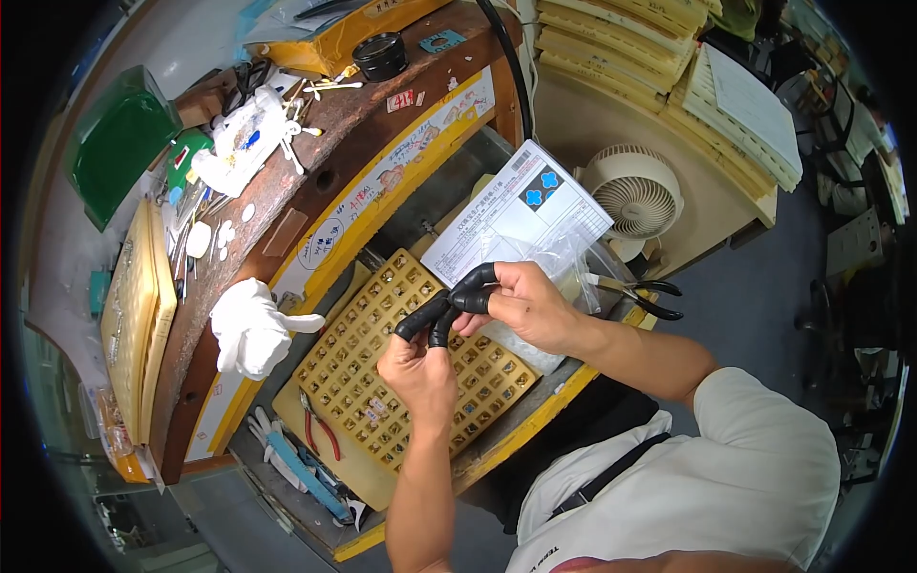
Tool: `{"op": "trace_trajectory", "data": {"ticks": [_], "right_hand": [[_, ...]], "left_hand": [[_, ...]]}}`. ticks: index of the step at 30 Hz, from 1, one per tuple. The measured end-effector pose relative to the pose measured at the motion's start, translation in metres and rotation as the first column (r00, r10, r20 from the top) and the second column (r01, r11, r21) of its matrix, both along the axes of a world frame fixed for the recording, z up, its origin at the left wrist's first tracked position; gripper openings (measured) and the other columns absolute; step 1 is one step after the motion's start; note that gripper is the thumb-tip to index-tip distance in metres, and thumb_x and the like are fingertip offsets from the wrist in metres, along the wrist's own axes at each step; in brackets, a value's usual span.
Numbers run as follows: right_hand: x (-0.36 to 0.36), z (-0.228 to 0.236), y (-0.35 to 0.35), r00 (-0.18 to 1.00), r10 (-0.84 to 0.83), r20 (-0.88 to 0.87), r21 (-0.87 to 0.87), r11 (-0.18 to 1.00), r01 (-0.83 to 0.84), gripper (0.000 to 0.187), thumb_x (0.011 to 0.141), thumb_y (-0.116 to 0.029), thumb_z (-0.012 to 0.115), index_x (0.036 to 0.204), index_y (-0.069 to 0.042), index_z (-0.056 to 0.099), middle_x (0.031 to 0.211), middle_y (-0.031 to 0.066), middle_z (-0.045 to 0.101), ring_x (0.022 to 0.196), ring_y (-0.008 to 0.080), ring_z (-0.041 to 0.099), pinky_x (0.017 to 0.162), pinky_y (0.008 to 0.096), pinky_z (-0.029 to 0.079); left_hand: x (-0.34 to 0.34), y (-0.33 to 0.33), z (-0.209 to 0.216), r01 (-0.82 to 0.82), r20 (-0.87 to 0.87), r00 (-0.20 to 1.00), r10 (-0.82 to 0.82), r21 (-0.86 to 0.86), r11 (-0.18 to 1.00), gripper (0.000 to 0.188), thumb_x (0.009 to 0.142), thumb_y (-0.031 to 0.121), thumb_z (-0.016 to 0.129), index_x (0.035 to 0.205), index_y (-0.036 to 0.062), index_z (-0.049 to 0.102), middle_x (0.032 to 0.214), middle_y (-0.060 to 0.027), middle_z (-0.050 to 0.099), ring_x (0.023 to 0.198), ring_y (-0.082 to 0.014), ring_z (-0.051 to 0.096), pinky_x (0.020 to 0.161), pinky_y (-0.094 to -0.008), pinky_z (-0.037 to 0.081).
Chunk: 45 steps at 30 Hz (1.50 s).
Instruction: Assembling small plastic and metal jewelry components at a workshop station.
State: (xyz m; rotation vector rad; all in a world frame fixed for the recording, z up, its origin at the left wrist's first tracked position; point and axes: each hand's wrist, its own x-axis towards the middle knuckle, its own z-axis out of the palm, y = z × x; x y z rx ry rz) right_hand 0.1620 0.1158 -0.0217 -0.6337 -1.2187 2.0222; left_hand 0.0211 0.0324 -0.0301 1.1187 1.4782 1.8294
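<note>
Here we go: the left hand (420, 372) and right hand (535, 307), wearing black rubber finger sleeves (420, 318), pinch narrow, tips meeting; anything between is too small to make out. Below, tiny metallic pieces (342, 328) fill many cells of the yellow gridded tray (524, 384). Work looks underway; finished and remaining can't be told apart. Beyond lies a white printed paper sheet (478, 239).
</note>
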Motion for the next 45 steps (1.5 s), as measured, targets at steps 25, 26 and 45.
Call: {"op": "trace_trajectory", "data": {"ticks": [25, 26, 45], "right_hand": [[0.0, 0.001, 0.0, 1.0, -0.007, -0.029, -0.028, 1.0, 0.006, 0.02, 0.09, 0.003, 0.045, 0.1, 0.013, 0.06, 0.092, 0.0202, 0.07, 0.083, 0.0234, 0.072, 0.078, 0.0334, 0.061], [0.0, 0.001, -0.001, 1.0, -0.007, -0.029, -0.028, 1.0, 0.006, 0.02, 0.09, 0.003, 0.045, 0.1, 0.013, 0.06, 0.092, 0.0202, 0.07, 0.083, 0.0234, 0.072, 0.078, 0.0334, 0.061], [0.003, -0.006, -0.002, 0.995, 0.049, -0.088, -0.011, 0.999, -0.05, 0.026, 0.095, 0.001, 0.037, 0.108, 0.012, 0.056, 0.097, 0.0189, 0.068, 0.086, 0.0216, 0.07, 0.081, 0.0346, 0.06]], "left_hand": [[0.006, -0.001, 0.002, -0.05, 0.008, 0.999, 0.05, 0.007, 0.999, 0.033, 0.08, -0.021, 0.052, 0.104, -0.0085, 0.07, 0.098, -0.0119, 0.073, 0.09, -0.0159, 0.069, 0.085, -0.0268, 0.055], [0.007, -0.001, 0.003, -0.064, -0.018, 0.998, 0.064, -0.002, 0.998, 0.034, 0.079, -0.022, 0.051, 0.104, -0.0083, 0.07, 0.096, -0.0115, 0.073, 0.089, -0.0153, 0.069, 0.084, -0.0265, 0.055], [0.008, -0.003, 0.007, -0.119, -0.242, 0.963, 0.119, 0.015, 0.993, 0.033, 0.073, -0.017, 0.056, 0.098, -0.0037, 0.073, 0.082, -0.0086, 0.074, 0.075, -0.0112, 0.068, 0.072, -0.0236, 0.053]]}}
